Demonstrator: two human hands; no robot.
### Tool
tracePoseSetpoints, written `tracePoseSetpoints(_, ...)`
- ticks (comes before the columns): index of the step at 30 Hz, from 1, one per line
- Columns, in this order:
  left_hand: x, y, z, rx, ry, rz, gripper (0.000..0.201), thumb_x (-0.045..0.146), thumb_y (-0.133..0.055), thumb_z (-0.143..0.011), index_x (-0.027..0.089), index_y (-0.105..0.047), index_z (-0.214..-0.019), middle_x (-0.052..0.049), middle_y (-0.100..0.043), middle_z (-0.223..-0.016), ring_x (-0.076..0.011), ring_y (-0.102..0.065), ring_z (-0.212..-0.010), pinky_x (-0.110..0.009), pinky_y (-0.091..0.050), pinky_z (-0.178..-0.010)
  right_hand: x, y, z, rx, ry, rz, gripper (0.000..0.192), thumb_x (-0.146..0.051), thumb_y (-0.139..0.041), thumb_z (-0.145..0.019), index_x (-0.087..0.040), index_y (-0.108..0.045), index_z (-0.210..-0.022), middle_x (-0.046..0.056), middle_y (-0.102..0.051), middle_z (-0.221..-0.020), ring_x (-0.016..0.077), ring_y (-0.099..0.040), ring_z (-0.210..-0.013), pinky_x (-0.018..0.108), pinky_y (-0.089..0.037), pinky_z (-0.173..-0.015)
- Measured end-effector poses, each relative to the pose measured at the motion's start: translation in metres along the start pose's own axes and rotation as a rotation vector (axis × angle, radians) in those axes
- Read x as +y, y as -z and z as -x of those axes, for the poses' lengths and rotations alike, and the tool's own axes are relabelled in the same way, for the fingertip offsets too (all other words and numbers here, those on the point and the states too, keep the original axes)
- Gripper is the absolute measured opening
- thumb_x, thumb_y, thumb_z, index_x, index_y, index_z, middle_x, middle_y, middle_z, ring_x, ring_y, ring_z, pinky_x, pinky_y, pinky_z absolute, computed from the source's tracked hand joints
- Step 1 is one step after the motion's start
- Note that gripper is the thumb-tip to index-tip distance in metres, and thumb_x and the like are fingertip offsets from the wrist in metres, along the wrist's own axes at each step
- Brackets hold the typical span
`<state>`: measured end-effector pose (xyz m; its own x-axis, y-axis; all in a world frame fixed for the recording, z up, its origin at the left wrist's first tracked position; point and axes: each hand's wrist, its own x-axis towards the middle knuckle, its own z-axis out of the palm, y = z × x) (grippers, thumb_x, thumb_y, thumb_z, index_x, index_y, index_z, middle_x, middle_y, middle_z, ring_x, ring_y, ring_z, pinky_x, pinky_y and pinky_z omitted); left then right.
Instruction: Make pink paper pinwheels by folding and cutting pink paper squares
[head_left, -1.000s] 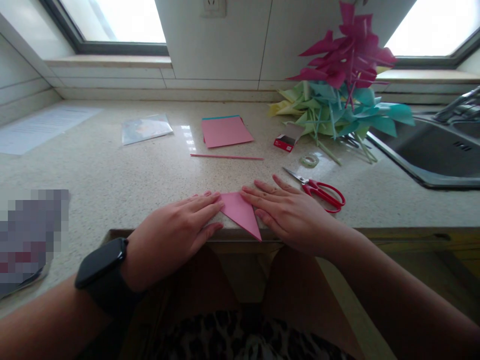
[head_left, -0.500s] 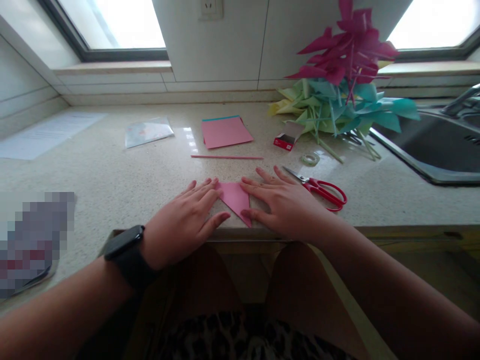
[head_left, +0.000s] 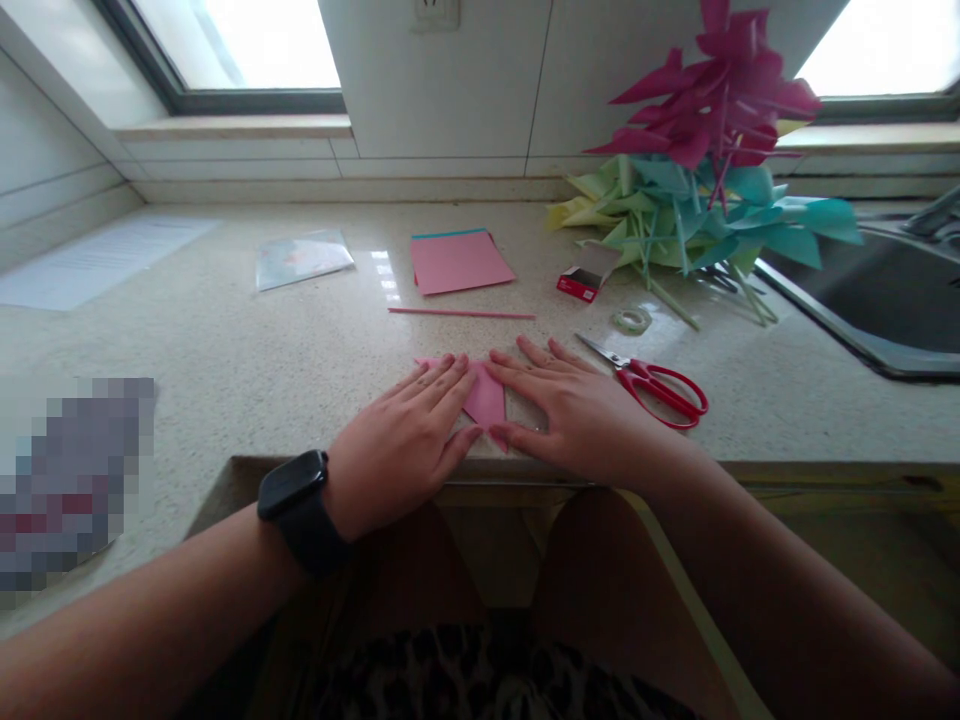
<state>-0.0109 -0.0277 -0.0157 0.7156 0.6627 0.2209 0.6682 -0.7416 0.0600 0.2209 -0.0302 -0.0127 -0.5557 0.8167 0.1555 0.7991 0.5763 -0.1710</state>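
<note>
Two flat hands press a folded pink paper [head_left: 486, 398] at the counter's [head_left: 225, 370] near edge: the left hand [head_left: 401, 440] covers its left part, fingers spread, gripping nothing. The right hand [head_left: 581, 415] lies open on its right side, with red scissors [head_left: 660, 385] just right.

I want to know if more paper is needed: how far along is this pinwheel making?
Done: a pile of finished pinwheels lies by the sink. In hand: the left hand and right hand press a folded pink sheet flat at the counter edge. Left: it is only folded so far; the scissors, tape, pink stick and spare paper lie untouched.
</note>
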Motion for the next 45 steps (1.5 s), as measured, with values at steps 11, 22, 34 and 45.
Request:
tracePoseSetpoints(11,-0.001,0.006,0.0,-0.041,0.061,-0.006,0.055,0.04,-0.044,-0.1,0.012,-0.048,-0.147,-0.018,-0.046,-0.155,-0.0316,-0.042,-0.144,-0.05,-0.037,-0.118,-0.002,0.001,0.001,0.011,-0.024,0.0,0.072,-0.06,-0.048,-0.096,-0.015,-0.043,-0.152,0.009,-0.047,-0.155,0.0326,-0.03,-0.15,0.054,-0.025,-0.123)
tracePoseSetpoints(22,-0.004,0.005,0.004,0.026,0.116,-0.06,0.063,0.053,-0.049,-0.096,0.004,-0.054,-0.136,-0.025,-0.055,-0.145,-0.0344,-0.053,-0.136,-0.05,-0.043,-0.114,-0.001,0.001,-0.001,0.016,-0.016,0.008,0.071,-0.057,-0.051,-0.093,-0.015,-0.047,-0.15,0.01,-0.05,-0.153,0.0353,-0.036,-0.147,0.055,-0.029,-0.121)
tracePoseSetpoints(34,0.0,0.008,0.002,0.03,0.075,-0.05,0.053,0.028,-0.055,-0.086,0.0,-0.056,-0.131,-0.026,-0.06,-0.139,-0.0359,-0.055,-0.132,-0.049,-0.044,-0.113,-0.043,0.005,-0.039,-0.047,0.153,-0.066,0.067,-0.038,-0.042,-0.097,0.004,-0.039,-0.149,0.025,-0.045,-0.153,0.0281,-0.043,-0.143,0.041,-0.032,-0.12)
tracePoseSetpoints(45,-0.005,0.006,0.002,0.068,0.1,-0.056,0.059,0.048,-0.051,-0.094,0.001,-0.058,-0.128,-0.027,-0.063,-0.135,-0.0344,-0.061,-0.127,-0.048,-0.049,-0.108,-0.028,0.001,-0.021,-0.037,0.083,0.02,0.064,-0.034,-0.045,-0.096,0.005,-0.041,-0.147,0.028,-0.05,-0.148,0.0335,-0.049,-0.138,0.045,-0.038,-0.116)
